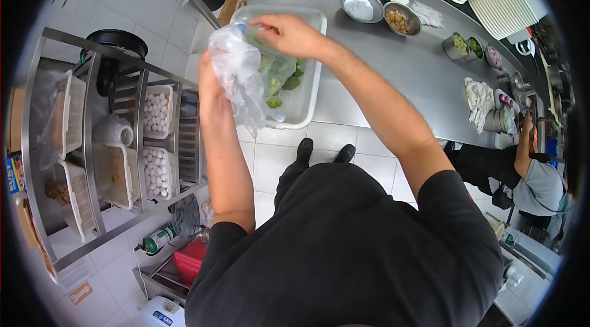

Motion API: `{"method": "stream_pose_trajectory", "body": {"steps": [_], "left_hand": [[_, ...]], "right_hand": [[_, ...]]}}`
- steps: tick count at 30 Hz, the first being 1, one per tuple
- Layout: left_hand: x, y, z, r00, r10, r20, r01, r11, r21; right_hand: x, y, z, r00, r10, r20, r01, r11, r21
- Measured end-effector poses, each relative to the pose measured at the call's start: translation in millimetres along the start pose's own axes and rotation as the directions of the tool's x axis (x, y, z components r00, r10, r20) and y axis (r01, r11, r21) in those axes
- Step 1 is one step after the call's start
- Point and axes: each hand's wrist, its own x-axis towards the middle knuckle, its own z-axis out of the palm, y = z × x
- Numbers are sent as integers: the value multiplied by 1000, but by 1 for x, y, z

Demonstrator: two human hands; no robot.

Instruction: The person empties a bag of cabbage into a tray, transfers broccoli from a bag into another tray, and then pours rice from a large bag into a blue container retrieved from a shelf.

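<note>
Over the pale tub, a plastic bag hung bunched

With the tub as clock face, the left hand at nine gripped the bag, fingertips hidden; the right hand at twelve had bent fingers by its top, its hold unclear. Green vegetables lay toward five. A low, steady bag probably best kept loose pieces inside. At two, on the worktop, stood a bowl of something white.
</note>
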Motion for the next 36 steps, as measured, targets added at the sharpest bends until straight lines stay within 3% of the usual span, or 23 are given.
{"method": "stream_pose_trajectory", "body": {"steps": [2, 3, 6, 7, 10, 12, 15, 19, 22, 25, 29, 31, 32, 33, 36], "left_hand": [[-3, 2, 4, 999, -16, -40, 13, 997, -78], [-6, 4, 6, 1000, 10, 2, -9, 997, -81], [2, 5, 9, 999, -6, -47, 5, 1000, -29], [1, 5, 11, 999, -9, -48, 10, 1000, 9], [4, 3, 16, 999, -28, -46, 31, 997, 68], [7, 4, 11, 997, -49, -66, 51, 998, 32], [19, 18, -1, 999, 20, -44, -15, 991, 129], [46, 13, -28, 999, 7, 38, -14, 979, 201], [43, 10, -29, 997, -2, -78, 20, 972, 236], [32, 25, -32, 999, -24, 32, 14, 958, 288], [5, 9, -17, 982, 54, 183, -123, 912, 390], [-2, -12, -2, 979, 95, 181, -177, 837, 518], [-2, -17, 7, 974, 128, 185, -212, 791, 574], [0, -15, 15, 983, 165, 78, -177, 768, 615], [8, 12, 18, 982, 190, -9, -147, 791, 594]], "right_hand": [[-26, -17, 7, 985, -148, -90, 141, 987, -74], [-37, -25, 10, 997, -67, -45, 64, 996, -62], [-63, -46, 30, 988, -13, -157, -27, 968, -250], [-65, -41, 43, 955, -66, -289, 3, 977, -213], [-62, -29, 50, 955, -27, -296, -21, 987, -156], [-58, -31, 48, 917, -68, -394, 8, 989, -151], [-43, -41, 26, 873, -141, -466, 54, 979, -195], [-16, -38, 8, 909, -185, -373, 63, 947, -316], [-13, -47, 6, 836, -339, -432, 179, 912, -369], [-3, -38, 4, 911, -254, -326, 104, 904, -415], [4, -52, 1, 894, -202, -401, 97, 959, -265], [10, -59, -3, 923, -86, -376, 15, 982, -186], [13, -60, -4, 932, -104, -348, 34, 979, -202], [16, -61, -6, 939, -123, -321, 52, 974, -220], [16, -64, -17, 927, -117, -357, 40, 976, -215]]}}
